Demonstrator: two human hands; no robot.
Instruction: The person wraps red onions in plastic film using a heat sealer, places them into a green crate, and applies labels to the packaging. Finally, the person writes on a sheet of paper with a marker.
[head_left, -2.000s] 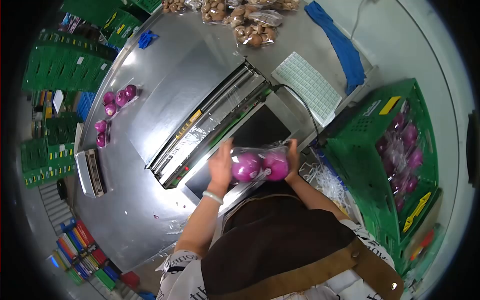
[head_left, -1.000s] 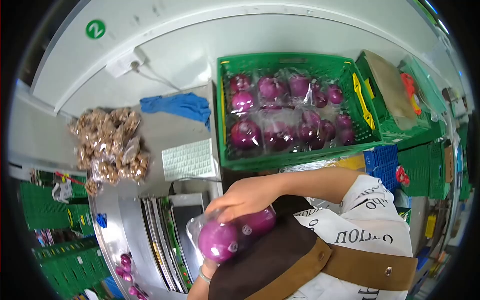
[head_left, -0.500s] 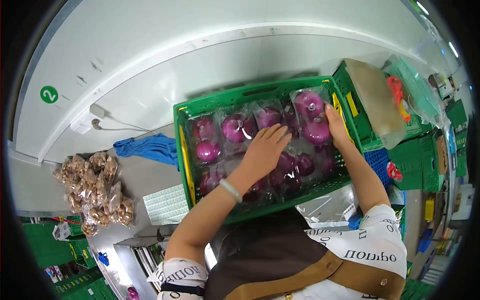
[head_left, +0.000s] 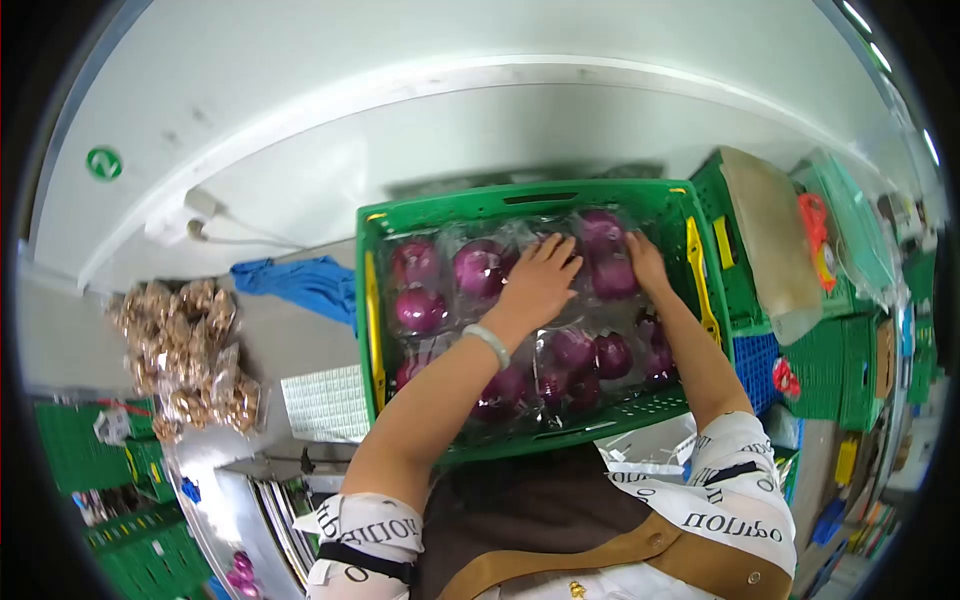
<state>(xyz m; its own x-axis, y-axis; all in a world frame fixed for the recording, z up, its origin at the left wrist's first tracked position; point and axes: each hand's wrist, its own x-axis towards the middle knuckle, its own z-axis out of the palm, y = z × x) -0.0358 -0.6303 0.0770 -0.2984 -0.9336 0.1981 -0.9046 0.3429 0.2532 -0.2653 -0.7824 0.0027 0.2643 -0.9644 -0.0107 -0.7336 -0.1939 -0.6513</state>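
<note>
A green crate (head_left: 470, 204) in front of me holds several clear-wrapped packs of red onions. My left hand (head_left: 541, 283) lies over the packs at the middle of the back row, fingers stretched out and slightly apart. Beside it sits a pack of two red onions (head_left: 613, 272) at the back right. My right hand (head_left: 648, 264) grips this pack along its right edge; some of its fingers are hidden. Another onion pack (head_left: 420, 308) lies at the left end. Nearer to me, more wrapped onions (head_left: 612, 355) fill the front row.
Bagged brown knobbly produce (head_left: 180, 350) lies at the left, by a blue cloth (head_left: 295, 283) and a white gridded sheet (head_left: 325, 405). At the right stands another green crate (head_left: 712, 185) with a beige board (head_left: 770, 240) leaning on it. A pale wall (head_left: 500, 120) rises behind.
The onion pack at the back right has gone down into the crate with my right hand. My left hand stays spread over the neighbouring packs. The view has shifted slightly.
</note>
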